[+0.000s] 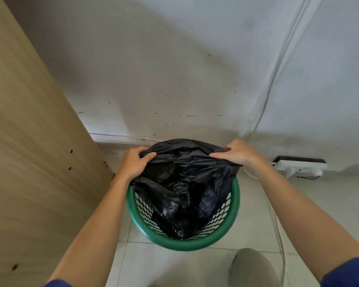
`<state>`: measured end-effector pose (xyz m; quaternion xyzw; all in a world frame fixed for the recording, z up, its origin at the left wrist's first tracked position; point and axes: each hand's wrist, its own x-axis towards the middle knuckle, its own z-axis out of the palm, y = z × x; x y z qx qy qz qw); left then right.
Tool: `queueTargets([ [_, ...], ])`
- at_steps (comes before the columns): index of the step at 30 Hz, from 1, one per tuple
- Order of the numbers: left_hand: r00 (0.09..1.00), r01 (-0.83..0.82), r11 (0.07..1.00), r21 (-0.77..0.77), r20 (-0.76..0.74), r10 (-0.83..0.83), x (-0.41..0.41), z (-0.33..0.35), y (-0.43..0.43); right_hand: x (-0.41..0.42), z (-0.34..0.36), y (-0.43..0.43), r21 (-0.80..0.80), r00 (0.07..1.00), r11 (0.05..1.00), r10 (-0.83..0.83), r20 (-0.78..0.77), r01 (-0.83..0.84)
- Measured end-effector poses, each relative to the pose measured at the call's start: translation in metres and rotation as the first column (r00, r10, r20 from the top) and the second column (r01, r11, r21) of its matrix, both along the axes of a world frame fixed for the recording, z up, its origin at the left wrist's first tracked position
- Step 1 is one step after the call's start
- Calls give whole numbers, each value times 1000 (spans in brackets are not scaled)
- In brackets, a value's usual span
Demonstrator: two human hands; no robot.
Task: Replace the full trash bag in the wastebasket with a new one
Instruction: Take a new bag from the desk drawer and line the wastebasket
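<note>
Both hands hold the black trash bag (184,183) by its gathered top edge. The left hand (136,162) has its fingers curled over the far-left part of the plastic with the thumb pinching on the near side, and the right hand (239,153) clutches the far-right part in the same way.

The bag sits in the green wastebasket (195,244). Its lower end reaches down to the near inside wall. Its top is raised above the far rim, so its long axis runs from near and low to far and high, with the mouth towards the wall (174,69). The near rim and the mesh sides are bare of plastic.

A wooden panel (29,141) stands just beside the basket on the left, and the wall's foot is close behind it. A white cable (278,79) runs down the wall and along the floor to the right of the basket. A power strip (298,164) lies against the wall beyond it. Tiled floor (174,266) lies open on the near side, with a trouser knee (251,268) at near right.
</note>
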<state>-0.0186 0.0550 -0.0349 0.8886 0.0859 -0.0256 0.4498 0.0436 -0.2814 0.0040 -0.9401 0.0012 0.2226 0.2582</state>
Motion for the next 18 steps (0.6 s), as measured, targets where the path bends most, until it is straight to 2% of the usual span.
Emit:
queueTargets([
  [3, 1000, 3, 1000, 22, -2, -3, -3, -3, -1, -17, 1, -10, 154, 991, 979, -136, 20, 131],
  [6, 999, -36, 999, 8, 1, 36, -7, -4, -1, -34, 0, -12, 374, 943, 878, -332, 25, 299],
  [8, 998, -61, 998, 10, 12, 61, -9, -5, -1, -45, 0, -17, 415, 927, 836, -373, -49, 358],
  [11, 998, -68, 998, 3, 7, 68, -9, -4, -5, -61, 2, -26, 409, 918, 823, -372, -138, 395],
  [12, 997, -71, 997, 2, 4, 71, -9, -4, -6, -65, 0, -29, 441, 897, 782, -405, -177, 440],
  [15, 997, -75, 997, -9, -2, 75, -9, -4, -8, -72, -17, -42, 562, 803, 584, -516, -300, 585],
  [18, 998, -67, 998, 1, 2, 67, -9, -4, -10, -77, -36, -45, 569, 725, 467, -555, -407, 677],
])
